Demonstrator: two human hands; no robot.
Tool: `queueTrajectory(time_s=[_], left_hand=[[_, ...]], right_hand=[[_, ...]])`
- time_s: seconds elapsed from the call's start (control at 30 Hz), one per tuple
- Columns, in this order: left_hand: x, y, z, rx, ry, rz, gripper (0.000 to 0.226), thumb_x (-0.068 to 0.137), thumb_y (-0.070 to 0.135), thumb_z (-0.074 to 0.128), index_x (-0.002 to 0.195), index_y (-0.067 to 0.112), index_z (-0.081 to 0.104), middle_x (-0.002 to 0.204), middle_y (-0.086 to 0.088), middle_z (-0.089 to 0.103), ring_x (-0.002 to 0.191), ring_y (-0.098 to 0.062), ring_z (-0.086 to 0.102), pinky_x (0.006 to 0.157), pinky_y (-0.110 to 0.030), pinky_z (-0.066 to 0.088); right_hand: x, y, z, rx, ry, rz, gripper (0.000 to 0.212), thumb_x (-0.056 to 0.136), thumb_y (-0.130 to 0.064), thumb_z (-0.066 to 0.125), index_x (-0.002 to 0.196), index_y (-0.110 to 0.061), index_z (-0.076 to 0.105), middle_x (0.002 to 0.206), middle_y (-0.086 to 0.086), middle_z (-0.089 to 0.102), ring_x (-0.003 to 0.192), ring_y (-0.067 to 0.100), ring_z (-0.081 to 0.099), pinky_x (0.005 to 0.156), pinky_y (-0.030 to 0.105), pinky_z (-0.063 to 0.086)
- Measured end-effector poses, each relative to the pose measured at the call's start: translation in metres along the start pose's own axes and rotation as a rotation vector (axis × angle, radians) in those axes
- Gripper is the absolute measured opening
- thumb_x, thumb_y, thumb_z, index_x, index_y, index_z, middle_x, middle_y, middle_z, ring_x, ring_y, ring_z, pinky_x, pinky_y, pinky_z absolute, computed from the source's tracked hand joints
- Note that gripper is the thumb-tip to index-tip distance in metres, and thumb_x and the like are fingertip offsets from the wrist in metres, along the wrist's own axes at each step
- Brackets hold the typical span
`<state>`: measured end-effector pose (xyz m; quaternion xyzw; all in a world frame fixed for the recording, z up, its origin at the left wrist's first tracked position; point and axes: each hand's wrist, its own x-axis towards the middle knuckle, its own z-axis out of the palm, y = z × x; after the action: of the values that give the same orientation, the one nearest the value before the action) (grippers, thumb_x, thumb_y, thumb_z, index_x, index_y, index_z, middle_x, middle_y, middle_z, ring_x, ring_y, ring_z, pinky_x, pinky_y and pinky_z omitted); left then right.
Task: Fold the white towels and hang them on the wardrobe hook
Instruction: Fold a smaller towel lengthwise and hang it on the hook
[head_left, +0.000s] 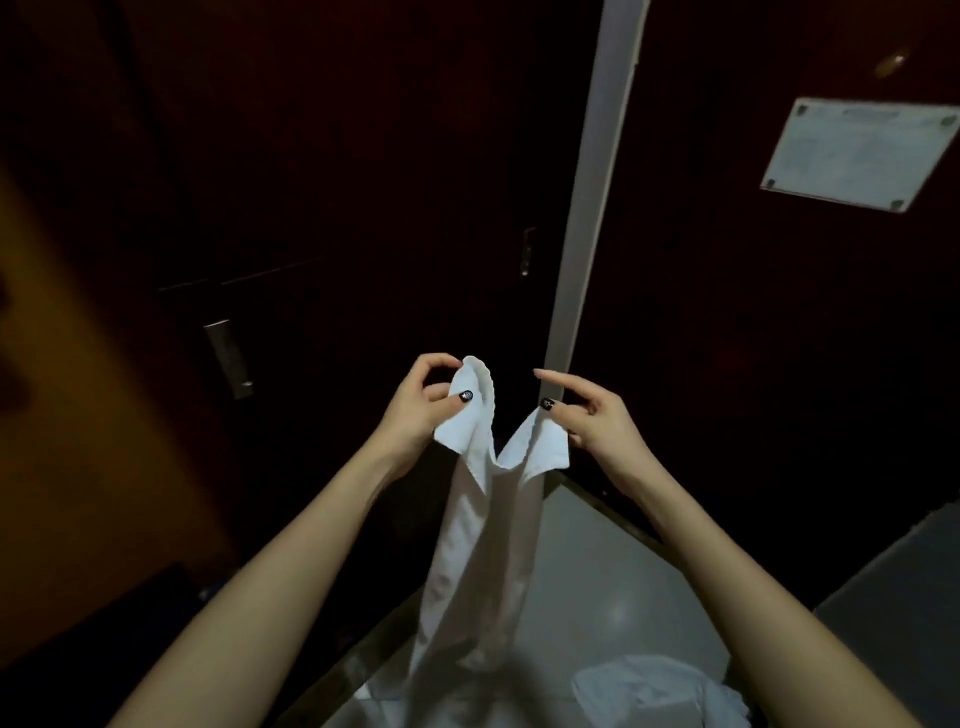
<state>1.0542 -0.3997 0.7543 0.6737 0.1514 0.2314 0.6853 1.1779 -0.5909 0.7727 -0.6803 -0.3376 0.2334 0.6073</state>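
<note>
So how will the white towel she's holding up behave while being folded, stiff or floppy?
Likely floppy: the white towel sags in a V between the left hand and right hand and hangs limp below. Probably light, since fingertip pinches at its corners hold it.

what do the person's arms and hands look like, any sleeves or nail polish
Both forearms are bare, with no sleeves, watch or bracelets in view. The left hand and right hand each show a thumbnail painted black with a small pale design. No rings can be seen on the fingers. The other nails are hidden or too blurred to tell.
</note>
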Motion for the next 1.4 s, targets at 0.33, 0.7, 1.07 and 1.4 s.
queueTrajectory(time_s=[0.33, 0.7, 1.07, 1.4], left_hand=[[-0.066, 0.031, -0.101, -0.074, -0.011, -0.024, 0.026, 0.08, -0.01, 0.062, 0.1, 0.005, 0.07, 0.101, -0.009, 0.07, 0.092, -0.019, 0.067, 0.077, -0.024, 0.053], [-0.155, 0.063, -0.215, -0.2, -0.041, -0.048, 0.026, 0.084, -0.008, 0.059, 0.107, 0.004, 0.061, 0.091, -0.008, 0.074, 0.084, -0.018, 0.07, 0.071, -0.025, 0.056], [-0.233, 0.1, -0.287, -0.134, 0.037, 0.06, 0.017, 0.082, -0.006, 0.062, 0.092, 0.008, 0.061, 0.088, -0.008, 0.074, 0.084, -0.02, 0.07, 0.072, -0.028, 0.055], [-0.276, 0.12, -0.315, 0.224, 0.253, 0.295, 0.02, 0.084, -0.004, 0.063, 0.089, 0.015, 0.069, 0.084, 0.008, 0.072, 0.087, -0.006, 0.067, 0.073, -0.018, 0.051]], right_hand=[[-0.01, -0.036, 0.137, 0.03, -0.233, -0.045, 0.019, 0.088, -0.003, 0.066, 0.106, -0.008, 0.07, 0.093, 0.01, 0.076, 0.096, 0.019, 0.071, 0.089, 0.027, 0.054], [-0.059, -0.068, 0.279, -0.344, -0.021, -0.299, 0.01, 0.082, -0.021, 0.075, 0.076, -0.014, 0.071, 0.108, -0.004, 0.057, 0.099, 0.001, 0.055, 0.083, 0.02, 0.048], [-0.088, -0.102, 0.364, -0.128, -0.324, -0.322, 0.009, 0.087, -0.008, 0.067, 0.079, -0.008, 0.063, 0.1, 0.018, 0.063, 0.084, 0.018, 0.066, 0.075, 0.029, 0.055], [-0.087, -0.112, 0.406, -0.082, -0.292, -0.422, 0.016, 0.091, -0.009, 0.065, 0.077, -0.006, 0.058, 0.074, 0.003, 0.061, 0.069, 0.013, 0.061, 0.065, 0.024, 0.05]])
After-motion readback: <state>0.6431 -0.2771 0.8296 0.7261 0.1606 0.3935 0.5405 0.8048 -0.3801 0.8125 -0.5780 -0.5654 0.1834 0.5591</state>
